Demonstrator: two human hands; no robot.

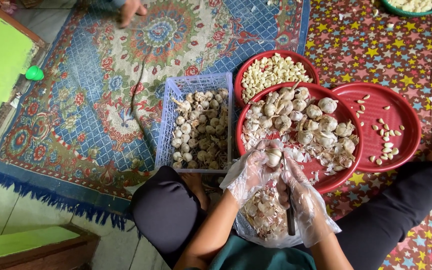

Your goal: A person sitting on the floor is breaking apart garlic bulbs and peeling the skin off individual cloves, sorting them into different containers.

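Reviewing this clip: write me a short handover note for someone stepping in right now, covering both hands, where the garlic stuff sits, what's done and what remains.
Left hand, in a clear plastic glove, has a grip on a garlic bulb over the near rim of the middle red tray.
Right hand, also gloved, holds a dark-handled knife and touches the same bulb.
Done: peeled cloves fill the far red tray; a few lie in the right red tray; skins are piled in the plastic bag on the lap.
Left: whole bulbs in the middle tray and the white crate.
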